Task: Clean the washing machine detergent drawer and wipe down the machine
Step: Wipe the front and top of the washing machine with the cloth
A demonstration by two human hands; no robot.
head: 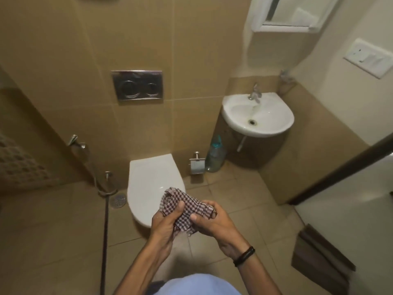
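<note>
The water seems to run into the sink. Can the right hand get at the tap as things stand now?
Probably yes, after a step forward: nothing stands between the right hand and the tap, but it and the left hand grip the checked cloth.

Left hand (168, 220), right hand (214, 220) grip checked cloth (182, 206) (bunched) above toilet (146, 182).

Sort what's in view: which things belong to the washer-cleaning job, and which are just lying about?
Job: checked cloth, gripped by left hand and right hand; sink and running tap, probably for wetting it.
Just there: toilet, flush plate, paper holder, water bottle, hand sprayer, floor drain, switch plate. No washing machine in view.
</note>
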